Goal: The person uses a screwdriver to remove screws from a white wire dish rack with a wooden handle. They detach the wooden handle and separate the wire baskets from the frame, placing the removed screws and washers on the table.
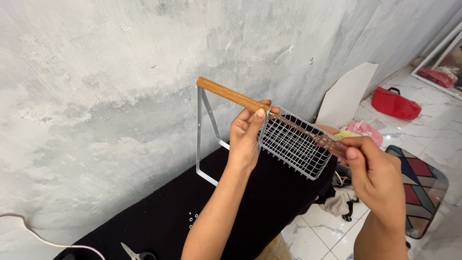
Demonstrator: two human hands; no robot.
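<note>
Here the right hand (373, 166) is clamped around the clear reddish handle of a screwdriver (332, 144), its shaft running up and left across the open top of a white wire basket (296, 147). The tip meets the point where the basket joins a wooden rod (231, 96), just under the left thumb. The left hand (248, 137) is closed on that joint, fingers wrapped over the basket's near rim and the rod's lower end, holding the whole piece in the air above the far edge of the black-covered desk (168, 216).

A bent white metal bracket (199, 139) hangs from the rod's upper end and leans against the grey wall (96, 96); whether it touches the desk cannot be told.

Judgement: the driver should stay in line with the fastener, pressed firmly, while the left grip stops the basket turning. The fastener itself is hidden by the thumb.

Small screws (192, 219) lie on the cloth near the front edge, scissors (134, 253) at the front-left corner, a white cable (33, 233) beyond. A red bag (394, 103) sits on the floor
</note>
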